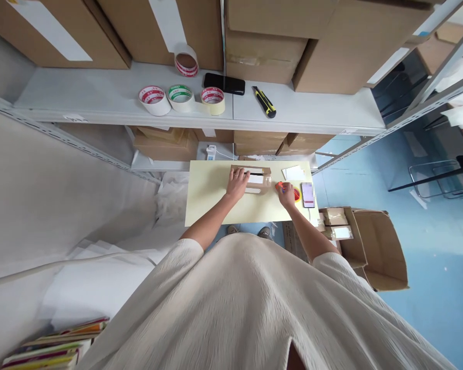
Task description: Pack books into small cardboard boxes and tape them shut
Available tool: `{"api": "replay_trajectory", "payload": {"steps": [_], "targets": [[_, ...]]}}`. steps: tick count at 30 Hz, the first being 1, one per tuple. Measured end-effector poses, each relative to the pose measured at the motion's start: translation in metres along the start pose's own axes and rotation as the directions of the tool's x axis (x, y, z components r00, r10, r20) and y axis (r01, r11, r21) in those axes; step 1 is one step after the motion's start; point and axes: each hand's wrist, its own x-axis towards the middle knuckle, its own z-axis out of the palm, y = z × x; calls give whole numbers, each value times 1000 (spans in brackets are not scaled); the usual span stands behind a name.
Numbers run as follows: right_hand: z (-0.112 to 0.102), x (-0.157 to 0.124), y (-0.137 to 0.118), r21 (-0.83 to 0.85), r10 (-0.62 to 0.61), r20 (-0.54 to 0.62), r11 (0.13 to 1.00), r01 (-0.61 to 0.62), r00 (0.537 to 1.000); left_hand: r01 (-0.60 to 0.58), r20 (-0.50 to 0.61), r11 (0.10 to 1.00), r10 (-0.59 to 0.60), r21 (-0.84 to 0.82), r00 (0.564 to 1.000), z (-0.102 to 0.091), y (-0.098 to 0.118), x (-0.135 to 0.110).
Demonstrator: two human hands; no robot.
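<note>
A small cardboard box [259,187] with white labels lies on the pale yellow tabletop [208,192]; a dark slit runs along its top. My left hand [237,182] rests on the left end of this box, fingers spread across the top. To the right, my right hand [286,196] is closed around an orange-red tape dispenser [279,185]. Its red and yellow tape roll [297,195] shows beside my fingers, though my hand hides part of it. A phone [307,195] with a lit screen lies right of the roll, and white cards [293,172] lie beyond my right hand.
Above the table, a grey shelf [111,92] holds several tape rolls [180,97], a black phone-like object [224,84] and a yellow-black utility knife [265,102]. Large cartons [266,56] stand behind them. An open carton [381,246] with small boxes sits at the table's lower right.
</note>
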Motion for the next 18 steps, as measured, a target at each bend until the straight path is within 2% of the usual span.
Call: {"api": "replay_trajectory", "payload": {"steps": [4,7,10,14,18], "targets": [[-11,-8,27,-134,142,-47,980,-147,989,13,2,998,-13,-63,1000,20,1,-15],[-15,-11,37,-101,148,-30,983,-150,989,22,6,995,-22,-95,1000,29,0,-19],[-17,-12,38,-85,147,49,986,-142,988,41,19,994,-39,-99,999,32,0,-20],[-22,-10,34,-164,210,156,969,-184,965,38,25,994,-35,-103,999,30,1,-27],[-31,-9,34,-245,238,142,949,-199,961,52,8,995,-52,-91,999,29,-1,-38]]}}
